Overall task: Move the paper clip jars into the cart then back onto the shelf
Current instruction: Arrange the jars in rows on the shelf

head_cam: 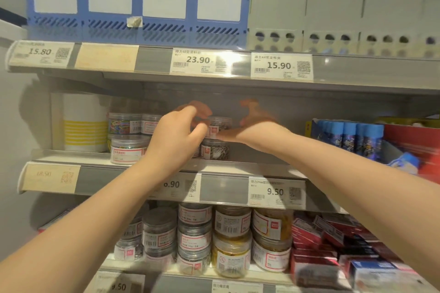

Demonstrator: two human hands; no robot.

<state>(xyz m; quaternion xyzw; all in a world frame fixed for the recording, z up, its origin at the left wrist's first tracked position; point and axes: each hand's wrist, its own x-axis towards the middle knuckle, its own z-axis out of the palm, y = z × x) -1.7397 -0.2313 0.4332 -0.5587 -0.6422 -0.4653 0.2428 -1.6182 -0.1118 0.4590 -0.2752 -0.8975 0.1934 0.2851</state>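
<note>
Store shelf (142, 169) at frame centre: stacked paper clip jars (217, 137) are reached by both hands, left hand (176, 135) and right hand (250, 131) half-open, nothing gripped yet; cart unseen, stage unclear.

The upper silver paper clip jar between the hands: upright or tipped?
Upright. The upper jar sits squarely on the lower jar, label facing out, between the left hand and right hand.

A grey metal shelving unit (238, 169) fills the view, its shelf edges carrying price labels (282, 67). Left of the unit stands a plain pale wall (14, 126). Behind the unit's middle shelf, a grey back panel (297, 107) catches soft, even indoor light.
</note>
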